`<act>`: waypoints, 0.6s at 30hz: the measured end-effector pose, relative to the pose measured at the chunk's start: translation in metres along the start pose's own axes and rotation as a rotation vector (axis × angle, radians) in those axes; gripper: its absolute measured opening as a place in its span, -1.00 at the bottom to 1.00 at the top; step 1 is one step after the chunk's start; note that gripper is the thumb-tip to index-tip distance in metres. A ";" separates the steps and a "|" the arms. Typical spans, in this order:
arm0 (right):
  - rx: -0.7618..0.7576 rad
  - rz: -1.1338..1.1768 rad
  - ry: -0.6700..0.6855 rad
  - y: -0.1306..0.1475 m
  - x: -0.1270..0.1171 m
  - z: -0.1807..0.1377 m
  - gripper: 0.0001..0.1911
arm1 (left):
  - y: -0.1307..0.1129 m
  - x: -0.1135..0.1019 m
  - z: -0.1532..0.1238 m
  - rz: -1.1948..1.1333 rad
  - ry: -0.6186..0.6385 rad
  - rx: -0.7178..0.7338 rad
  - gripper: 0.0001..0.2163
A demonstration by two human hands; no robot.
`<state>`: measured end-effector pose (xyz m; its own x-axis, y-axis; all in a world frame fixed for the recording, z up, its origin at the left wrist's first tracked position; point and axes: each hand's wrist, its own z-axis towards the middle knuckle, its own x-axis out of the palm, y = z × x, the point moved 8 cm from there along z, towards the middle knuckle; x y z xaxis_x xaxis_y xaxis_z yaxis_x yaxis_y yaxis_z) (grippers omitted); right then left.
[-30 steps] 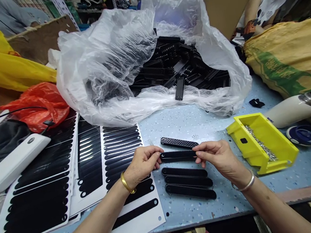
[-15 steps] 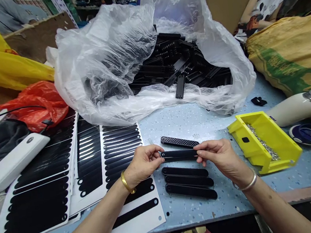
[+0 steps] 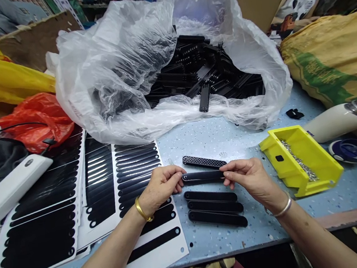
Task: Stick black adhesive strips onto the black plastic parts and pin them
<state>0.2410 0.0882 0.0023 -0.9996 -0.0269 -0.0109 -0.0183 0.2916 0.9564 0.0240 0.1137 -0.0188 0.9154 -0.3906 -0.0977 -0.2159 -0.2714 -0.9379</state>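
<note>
My left hand (image 3: 164, 183) pinches the left end of a long black strip (image 3: 202, 176), where a small hole shows. At the other end, the thumb and fingertips of my right hand (image 3: 247, 175) are closed on it. A second dark edge runs right under the strip; whether it is a separate bar I cannot tell. Just beyond lies a black bar with a lattice face (image 3: 203, 161). Nearer to me, three smooth black bars (image 3: 217, 218) lie side by side. Left of my hands is a white sheet (image 3: 157, 263) bearing black round-ended strips.
A clear plastic bag (image 3: 115, 63) of black plastic pieces (image 3: 191, 74) fills the back. At right stand a yellow bin (image 3: 290, 168) of small metal parts and a lying white flask (image 3: 332, 123). More strip sheets (image 3: 38, 236) and a white device (image 3: 17, 187) are at left.
Both hands keep hold of the strip in nearly the same place, with slight finger shifts. The whole view has moved a little.
</note>
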 end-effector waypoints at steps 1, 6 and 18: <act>0.004 0.002 0.000 0.000 0.000 0.000 -0.76 | -0.001 0.000 0.000 0.003 -0.003 -0.001 -0.81; 0.001 0.005 0.004 -0.001 -0.001 0.000 -0.77 | -0.002 0.002 0.001 0.042 -0.021 -0.002 -0.81; -0.008 0.007 -0.002 -0.002 -0.003 0.000 -0.77 | -0.002 0.001 0.000 0.024 -0.037 -0.017 -0.82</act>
<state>0.2438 0.0878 0.0008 -0.9997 -0.0234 -0.0049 -0.0113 0.2838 0.9588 0.0256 0.1140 -0.0172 0.9218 -0.3642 -0.1326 -0.2435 -0.2778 -0.9293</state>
